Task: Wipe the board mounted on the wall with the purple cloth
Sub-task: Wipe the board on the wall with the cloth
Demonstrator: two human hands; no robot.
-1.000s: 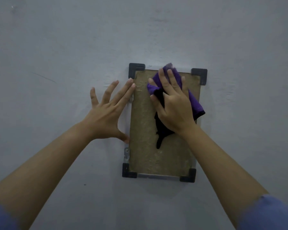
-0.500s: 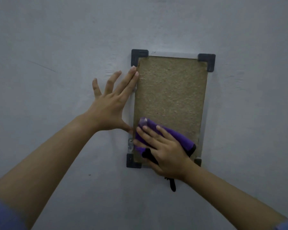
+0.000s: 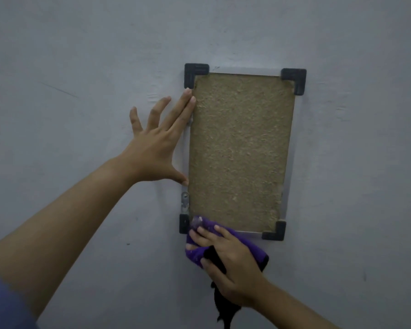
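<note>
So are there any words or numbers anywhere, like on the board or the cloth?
None: no words, numbers or signs can be read anywhere.
The board shows only a rough brown surface, with plain black corner caps.
The purple cloth under the right hand has no label showing.
The wall bears only faint marks.

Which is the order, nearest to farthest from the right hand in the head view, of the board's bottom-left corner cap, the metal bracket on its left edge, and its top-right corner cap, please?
From the right hand:
1. Bottom-left corner cap, just above the fingers.
2. Metal bracket, slightly higher on the left edge.
3. Top-right corner cap, far up on the right.
</note>
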